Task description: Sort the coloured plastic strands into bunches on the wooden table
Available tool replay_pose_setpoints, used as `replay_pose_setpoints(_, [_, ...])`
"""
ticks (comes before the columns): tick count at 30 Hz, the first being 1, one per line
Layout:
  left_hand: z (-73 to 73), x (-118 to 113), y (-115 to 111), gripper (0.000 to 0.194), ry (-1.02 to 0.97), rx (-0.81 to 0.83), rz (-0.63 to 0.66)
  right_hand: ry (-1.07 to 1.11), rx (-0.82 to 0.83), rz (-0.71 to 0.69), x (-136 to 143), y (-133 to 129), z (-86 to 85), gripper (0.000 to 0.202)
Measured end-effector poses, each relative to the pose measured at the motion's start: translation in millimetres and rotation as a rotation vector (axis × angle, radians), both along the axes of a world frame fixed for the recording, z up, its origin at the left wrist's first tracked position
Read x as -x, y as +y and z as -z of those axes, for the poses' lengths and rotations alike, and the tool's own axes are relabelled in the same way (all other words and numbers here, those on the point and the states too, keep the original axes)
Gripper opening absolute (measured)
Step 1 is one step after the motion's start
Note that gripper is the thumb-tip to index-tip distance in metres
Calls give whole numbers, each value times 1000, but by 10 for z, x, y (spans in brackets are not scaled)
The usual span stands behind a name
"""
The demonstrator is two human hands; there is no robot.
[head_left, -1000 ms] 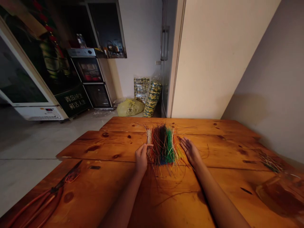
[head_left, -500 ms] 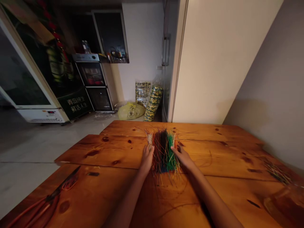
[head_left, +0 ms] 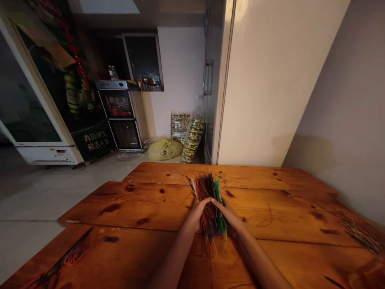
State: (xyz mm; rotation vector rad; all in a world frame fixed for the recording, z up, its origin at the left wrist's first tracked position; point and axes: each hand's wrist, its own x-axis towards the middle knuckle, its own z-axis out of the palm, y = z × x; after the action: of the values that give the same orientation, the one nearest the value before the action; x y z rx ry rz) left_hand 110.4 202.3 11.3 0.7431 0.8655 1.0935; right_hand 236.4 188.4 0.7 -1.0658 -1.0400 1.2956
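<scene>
A thick bundle of thin coloured strands [head_left: 209,186], white, red, dark and green, lies on the wooden table [head_left: 135,208] in front of me. My left hand [head_left: 201,208] is wrapped round its left side, the thumb reaching over the top. From the right, my right hand [head_left: 227,210] grips the green side, and its thumb meets the left one above the strands. The fingers beneath and behind the bundle are mostly hidden. Loose strand ends stick out at both ends of the bundle.
Scissors or shears [head_left: 60,263] with reddish handles lie at the table's left front, beside a small reddish coil. A pile of loose strands [head_left: 361,235] lies at the right edge. Beyond the table are a yellow bag [head_left: 165,149] and a tall cabinet.
Both hands have closed in on the bundle, and their thumbs now meet over it. The strands are squeezed narrower. The camera view has tilted up slightly.
</scene>
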Motion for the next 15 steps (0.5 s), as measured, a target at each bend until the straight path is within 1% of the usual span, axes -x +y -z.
replay_pose_setpoints(2, [-11, -43, -45, 31, 44, -63, -1, 121, 39, -66, 47, -70, -60, 50])
replay_pose_setpoints(4, [-34, -43, -75, 31, 121, -120, 0, 202, 89, -89, 88, -126, -98, 48])
replay_pose_setpoints(7, [-45, 11, -88, 31, 203, -163, 5, 274, 137, -65, 109, -159, -100, 43])
replay_pose_setpoints(11, [20, 126, -52, 37, 201, -189, 81, 376, 222, -30, 29, -123, -53, 32])
replay_pose_setpoints(13, [62, 195, -14, 42, 181, -233, 97, 390, 277, -65, -41, -97, -41, 29])
replay_pose_setpoints(14, [78, 233, 10, 43, 210, -284, 80, 367, 294, -100, -76, -85, -41, 28])
replay_pose_setpoints(15, [91, 271, 34, 43, 307, -356, 42, 318, 296, -137, -108, -74, -46, 30])
